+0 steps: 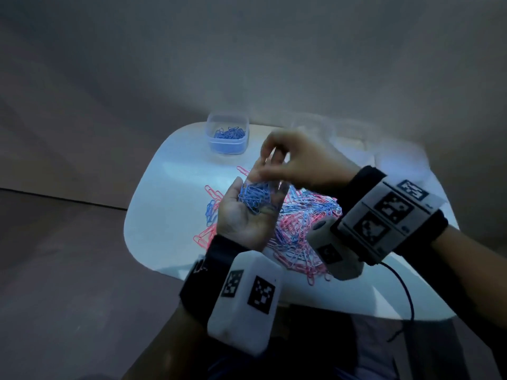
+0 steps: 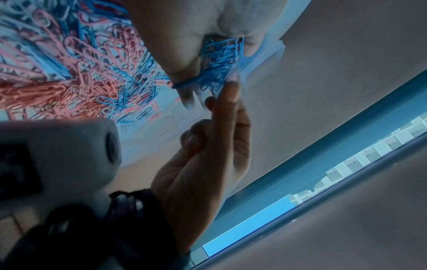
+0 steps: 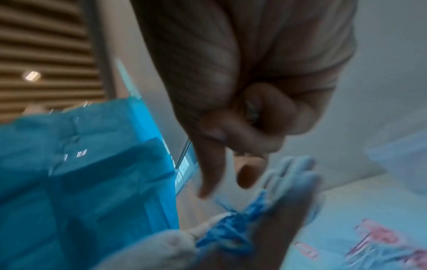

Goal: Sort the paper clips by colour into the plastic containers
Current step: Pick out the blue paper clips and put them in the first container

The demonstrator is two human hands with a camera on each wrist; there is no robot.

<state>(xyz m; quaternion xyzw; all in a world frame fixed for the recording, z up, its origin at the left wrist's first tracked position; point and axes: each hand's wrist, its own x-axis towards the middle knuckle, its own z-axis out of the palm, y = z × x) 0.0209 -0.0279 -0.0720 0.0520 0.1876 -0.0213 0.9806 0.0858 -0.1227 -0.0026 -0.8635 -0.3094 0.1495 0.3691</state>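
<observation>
My left hand lies palm up over the table and carries a heap of blue paper clips in its cupped palm, fingers stretched forward. My right hand hovers just above it. Its straight index finger touches the blue clips, while the other fingers are curled with the thumb against them; I see no clip between them. A mixed pile of pink and blue clips covers the table under both hands. A clear plastic container at the back left holds blue clips.
Two more clear containers stand faintly visible at the back right of the white table. Loose pink and blue clips lie left of my left hand. A black cable hangs off the near right edge.
</observation>
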